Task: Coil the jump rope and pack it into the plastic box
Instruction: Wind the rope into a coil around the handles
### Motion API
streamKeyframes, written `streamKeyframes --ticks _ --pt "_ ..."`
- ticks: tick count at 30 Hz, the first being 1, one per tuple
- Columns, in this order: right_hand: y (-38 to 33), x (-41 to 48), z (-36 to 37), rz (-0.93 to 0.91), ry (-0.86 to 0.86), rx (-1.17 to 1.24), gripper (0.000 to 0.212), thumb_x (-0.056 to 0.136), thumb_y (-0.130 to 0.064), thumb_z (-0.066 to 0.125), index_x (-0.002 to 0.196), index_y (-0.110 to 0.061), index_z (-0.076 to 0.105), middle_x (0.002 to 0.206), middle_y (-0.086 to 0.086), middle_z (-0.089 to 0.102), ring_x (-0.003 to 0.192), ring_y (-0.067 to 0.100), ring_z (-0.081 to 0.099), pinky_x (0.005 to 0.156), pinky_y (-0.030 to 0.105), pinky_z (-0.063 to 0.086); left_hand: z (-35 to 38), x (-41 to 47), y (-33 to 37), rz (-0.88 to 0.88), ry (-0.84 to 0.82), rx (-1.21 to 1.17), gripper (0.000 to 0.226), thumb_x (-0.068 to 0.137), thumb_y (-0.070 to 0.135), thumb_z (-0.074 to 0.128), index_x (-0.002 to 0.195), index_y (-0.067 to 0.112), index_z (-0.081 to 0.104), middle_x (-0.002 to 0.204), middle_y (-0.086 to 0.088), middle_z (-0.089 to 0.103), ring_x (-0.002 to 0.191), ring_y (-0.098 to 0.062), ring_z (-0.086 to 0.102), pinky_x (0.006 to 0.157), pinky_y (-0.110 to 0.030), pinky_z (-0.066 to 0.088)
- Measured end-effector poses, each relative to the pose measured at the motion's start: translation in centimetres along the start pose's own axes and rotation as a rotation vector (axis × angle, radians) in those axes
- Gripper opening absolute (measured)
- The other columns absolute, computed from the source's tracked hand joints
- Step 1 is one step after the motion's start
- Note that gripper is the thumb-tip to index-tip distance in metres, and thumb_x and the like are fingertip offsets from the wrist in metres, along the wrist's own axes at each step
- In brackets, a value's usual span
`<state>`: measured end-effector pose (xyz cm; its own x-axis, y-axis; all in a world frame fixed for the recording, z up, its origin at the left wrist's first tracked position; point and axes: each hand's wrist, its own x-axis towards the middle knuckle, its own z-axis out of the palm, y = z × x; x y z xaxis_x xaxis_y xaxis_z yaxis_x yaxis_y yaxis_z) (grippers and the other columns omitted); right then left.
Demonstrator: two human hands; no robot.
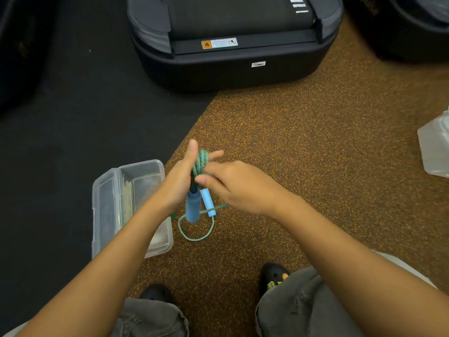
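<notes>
My left hand (181,176) grips a bundle of green-and-blue jump rope (201,161), thumb pointing up, with the coils showing above my fingers. Two blue foam handles (194,206) hang below the bundle. My right hand (233,186) pinches the rope right beside the coils. A loose loop of rope (196,231) dangles down to the floor under the handles. The clear plastic box (114,198) lies open on the floor to the left, partly behind my left forearm.
A dark treadmill base (230,62) stands ahead. The floor is speckled brown rubber (315,142) on the right and black mat (73,117) on the left. Another clear plastic container (435,147) sits at the right edge. My knees and black shoes are below.
</notes>
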<state>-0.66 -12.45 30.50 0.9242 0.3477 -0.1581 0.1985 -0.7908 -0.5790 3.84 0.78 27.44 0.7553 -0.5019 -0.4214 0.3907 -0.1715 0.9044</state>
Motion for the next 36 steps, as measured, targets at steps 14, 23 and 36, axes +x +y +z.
streamKeyframes --ticks 14,23,36 --pt "1.8 0.6 -2.0 0.055 0.219 0.181 0.022 0.09 -0.038 0.051 0.078 -0.021 0.045 0.064 -0.01 0.045 0.061 0.007 0.042 0.062 0.036 0.037 -0.6 -0.8 1.3 0.104 -0.268 0.101 0.064 0.067 0.078 0.044 0.065 0.018 0.066 0.043 0.009 0.044 0.043 -0.008 0.038 0.057 -0.021 0.038" --pt "2.3 1.1 -1.7 0.04 0.33 0.237 0.022 0.094 -0.027 0.048 0.089 -0.01 0.06 0.079 0.0 0.059 0.076 0.014 0.051 0.069 0.026 0.038 -0.3 -1.1 1.6 0.143 -0.259 -0.421 0.023 0.072 0.036 0.06 0.065 0.015 0.066 0.045 0.01 0.045 0.036 -0.001 0.036 0.044 -0.015 0.035" --pt "0.8 0.9 0.7 0.095 -0.015 0.12 0.016 0.095 -0.018 0.04 0.106 -0.008 0.045 0.107 0.019 0.062 0.097 0.038 0.057 0.084 0.048 0.045 -0.5 -0.8 2.5 0.125 -0.084 -0.758 0.042 0.083 0.029 0.043 0.116 0.009 0.06 0.105 -0.003 0.072 0.084 -0.008 0.069 0.073 -0.018 0.054"
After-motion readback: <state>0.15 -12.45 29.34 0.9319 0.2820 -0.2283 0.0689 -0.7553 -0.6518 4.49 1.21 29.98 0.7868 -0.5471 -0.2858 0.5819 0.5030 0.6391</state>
